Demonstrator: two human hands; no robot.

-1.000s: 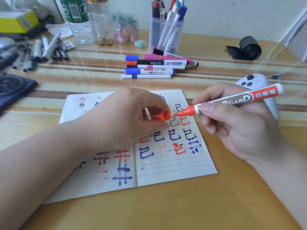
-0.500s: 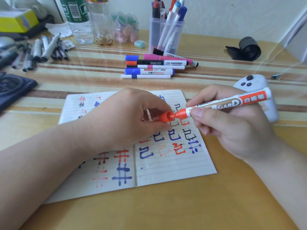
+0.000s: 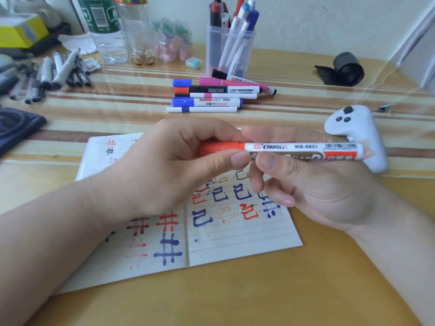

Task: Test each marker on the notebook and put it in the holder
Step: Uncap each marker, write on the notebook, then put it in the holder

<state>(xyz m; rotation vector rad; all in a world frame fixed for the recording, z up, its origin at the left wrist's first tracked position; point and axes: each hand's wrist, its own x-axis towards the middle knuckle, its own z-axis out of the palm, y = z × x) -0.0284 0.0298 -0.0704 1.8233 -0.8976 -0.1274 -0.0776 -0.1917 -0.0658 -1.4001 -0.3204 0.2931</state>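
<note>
Logging item one: an orange marker (image 3: 303,149) with a white barrel, held level in the air over the far part of the notebook (image 3: 235,236). Its orange cap (image 3: 219,148) sits on the left end.

Left hand (image 3: 164,165): I see fingers and thumb curled round the cap, grasping it.

Right hand (image 3: 317,184): thumb and forefinger pinch the barrel just beside the cap, the other fingers loosely curled beneath.

Notebook: open flat on the table (image 3: 259,302), its lined pages carrying test marks in red, blue, black and orange. My forearm covers part of the left page.

Holder (image 3: 229,52): a clear cup, upright at the far side of the table, with several markers standing and leaning in it.

Loose markers (image 3: 211,97): a row lying side by side just in front of the holder, between it and the notebook. I cannot tell whether the nearest one touches the holder.

White controller (image 3: 360,135): on the table behind the marker's right end.

Grey pens (image 3: 54,74): a heap at the far left.

Clear bottles (image 3: 110,31): two, upright, left of the holder.

Black roll (image 3: 346,69): far right, well apart from the rest.
</note>
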